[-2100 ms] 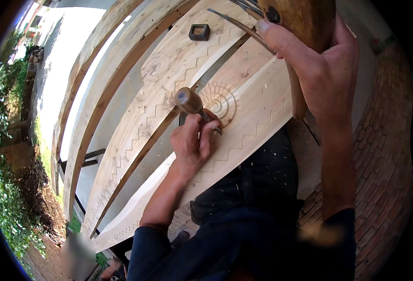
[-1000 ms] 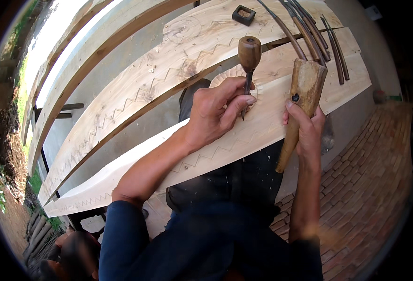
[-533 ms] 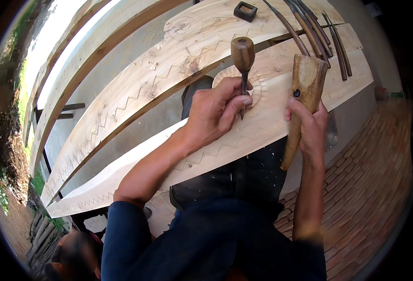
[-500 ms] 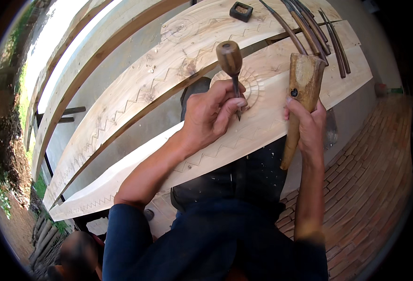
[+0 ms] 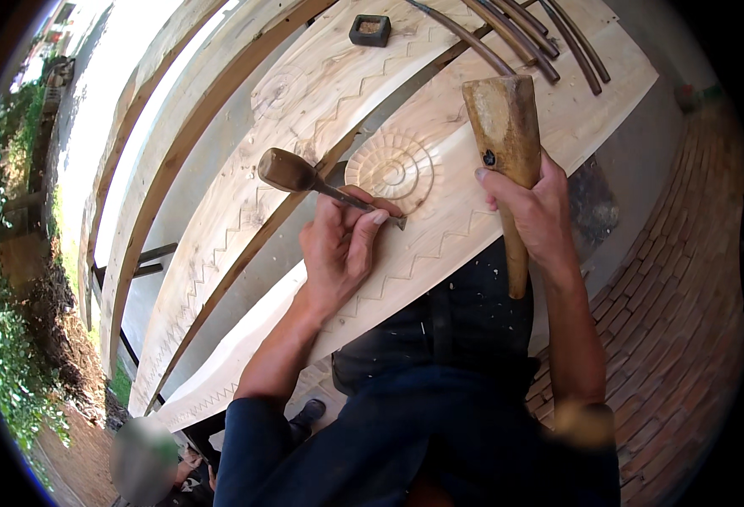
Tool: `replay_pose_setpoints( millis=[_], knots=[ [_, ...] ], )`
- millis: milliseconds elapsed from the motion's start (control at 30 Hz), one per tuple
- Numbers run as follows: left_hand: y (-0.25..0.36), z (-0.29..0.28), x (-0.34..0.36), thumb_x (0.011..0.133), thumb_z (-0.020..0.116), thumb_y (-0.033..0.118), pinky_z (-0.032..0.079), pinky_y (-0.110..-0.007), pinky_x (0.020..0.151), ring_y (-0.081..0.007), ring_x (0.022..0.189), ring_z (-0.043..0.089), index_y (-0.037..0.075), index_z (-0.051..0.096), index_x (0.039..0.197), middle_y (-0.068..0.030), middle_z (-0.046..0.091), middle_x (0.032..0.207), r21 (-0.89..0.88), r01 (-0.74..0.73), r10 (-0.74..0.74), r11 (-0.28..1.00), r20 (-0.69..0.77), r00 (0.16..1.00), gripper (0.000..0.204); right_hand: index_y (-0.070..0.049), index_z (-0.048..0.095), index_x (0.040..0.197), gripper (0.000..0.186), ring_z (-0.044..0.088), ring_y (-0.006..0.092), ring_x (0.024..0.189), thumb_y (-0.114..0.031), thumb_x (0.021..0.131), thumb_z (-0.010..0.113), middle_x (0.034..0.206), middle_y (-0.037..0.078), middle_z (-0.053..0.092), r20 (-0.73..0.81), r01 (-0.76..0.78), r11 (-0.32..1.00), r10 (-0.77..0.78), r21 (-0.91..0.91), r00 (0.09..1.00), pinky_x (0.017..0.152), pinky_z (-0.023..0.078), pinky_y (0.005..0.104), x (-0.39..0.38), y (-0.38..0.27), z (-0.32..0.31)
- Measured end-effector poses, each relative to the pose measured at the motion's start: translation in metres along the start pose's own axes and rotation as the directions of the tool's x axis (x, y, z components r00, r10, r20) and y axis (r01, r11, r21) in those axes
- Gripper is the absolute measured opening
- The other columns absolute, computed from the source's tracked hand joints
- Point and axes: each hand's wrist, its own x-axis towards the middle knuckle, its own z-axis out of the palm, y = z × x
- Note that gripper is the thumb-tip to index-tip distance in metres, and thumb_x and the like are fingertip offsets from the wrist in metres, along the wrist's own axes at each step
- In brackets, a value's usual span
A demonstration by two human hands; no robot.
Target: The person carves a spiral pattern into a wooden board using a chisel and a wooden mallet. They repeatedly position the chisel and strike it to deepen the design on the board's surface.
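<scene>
Person's lap in dark trousers (image 5: 435, 329) nearest, pale chips on it, just under the long near edge of the near board (image 5: 448, 228), which is pale wood, broad at the right end, tapering to a narrow left end. Zigzag line cut along that near edge. Left hand (image 5: 338, 258) over the middle of this board, fingers pinched around the shank of a chisel (image 5: 287, 171); wooden handle leans up and left, blade tip down at the board, just on the near side of a carved rosette (image 5: 391, 171) of rings and rays. Whether the tip bites in: can't tell. Right hand (image 5: 537, 207) further right, fingers wrapped around a wooden mallet (image 5: 505, 135), head up, dark knot on it, handle end hanging past the board's near edge; mallet well apart from chisel. Beyond, toward the right end, several slim wood-handled tools (image 5: 520, 34) lie fanned out, some across the gap between the two boards. Far board (image 5: 245, 203) behind that gap, zigzag too, fainter circle near its far edge, small dark square box (image 5: 370, 30) with brownish contents closer to the right end. Past it, two curved beams (image 5: 178, 144). Off the boards: brick floor (image 5: 667, 321) right, another person (image 5: 188, 469) past the left end, head blurred, green plants (image 5: 9, 338) at far left.
</scene>
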Motion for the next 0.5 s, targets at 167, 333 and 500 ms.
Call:
replay_pose_setpoints(
  millis=[167,333,500],
  knots=[
    [0.0022,0.0037,-0.0010,0.111,0.060,-0.008,0.060,-0.027,0.085,-0.0147,0.095,0.074,-0.007,0.050,0.122,-0.0197,0.080,0.100,-0.056,0.025,-0.027,0.998,-0.029,0.999,0.015,0.002,0.069,0.109,0.032,0.066,0.0101,0.071,-0.016,0.089,0.086,0.085,0.005,0.071,0.013,-0.006,1.000,0.006,-0.010,1.000,0.065,0.055,0.0286,0.0010,0.0001,-0.0011],
    [0.0032,0.0043,0.0000,0.110,0.062,-0.008,0.060,-0.027,0.084,-0.0138,0.095,0.073,-0.007,0.051,0.123,-0.0193,0.080,0.099,-0.008,-0.006,0.006,1.000,-0.022,1.000,0.017,0.002,0.070,0.109,0.033,0.067,0.0108,0.071,-0.017,0.089,0.087,0.085,0.005,0.071,0.011,0.011,1.000,-0.011,-0.010,1.000,0.066,0.058,0.0285,0.0023,0.0039,-0.0011],
    [-0.0014,0.0027,-0.0009,0.110,0.063,-0.008,0.060,-0.027,0.083,-0.0124,0.092,0.073,-0.007,0.051,0.124,-0.0185,0.081,0.100,0.023,-0.013,0.013,1.000,-0.017,1.000,0.019,0.002,0.070,0.110,0.034,0.067,0.0112,0.071,-0.018,0.088,0.087,0.086,0.006,0.072,0.002,0.011,1.000,-0.011,-0.019,1.000,0.067,0.059,0.0287,0.0025,0.0058,-0.0013]
  ],
)
